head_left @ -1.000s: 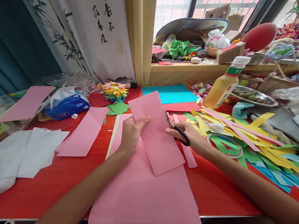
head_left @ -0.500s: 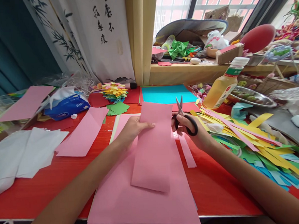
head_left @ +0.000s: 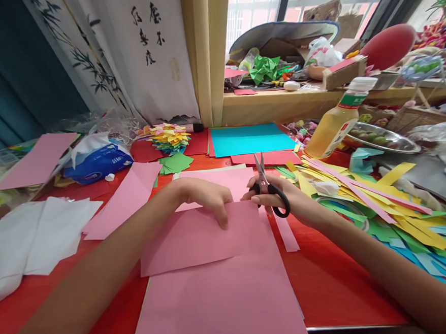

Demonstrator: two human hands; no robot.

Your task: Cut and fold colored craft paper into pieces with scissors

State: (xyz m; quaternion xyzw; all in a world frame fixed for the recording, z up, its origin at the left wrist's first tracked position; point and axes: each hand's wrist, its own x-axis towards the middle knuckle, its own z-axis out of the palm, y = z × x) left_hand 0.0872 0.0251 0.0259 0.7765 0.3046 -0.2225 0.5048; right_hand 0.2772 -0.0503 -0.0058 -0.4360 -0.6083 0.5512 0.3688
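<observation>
My left hand [head_left: 204, 195] rests with curled fingers on a pink paper rectangle [head_left: 197, 237], pressing its upper right corner down. That rectangle lies crosswise on a stack of large pink sheets [head_left: 224, 299] on the red table [head_left: 330, 281]. My right hand [head_left: 282, 196] grips black-handled scissors [head_left: 269, 186], blades closed and pointing away from me, with its fingertips touching the rectangle's right edge. A narrow pink strip [head_left: 287, 232] lies just right of the stack.
A heap of coloured paper strips [head_left: 382, 201] fills the right side. A juice bottle [head_left: 334, 123] and a metal dish [head_left: 381, 138] stand behind it. A cyan sheet [head_left: 249, 138], green squares [head_left: 175, 162], white tissue [head_left: 37, 236], more pink sheets [head_left: 124, 199] and a blue tissue pack [head_left: 94, 158] lie around.
The pink rectangle was held up on end and has been turned and laid flat crosswise on the stack. My left hand came down onto it; the scissors hand moved slightly left.
</observation>
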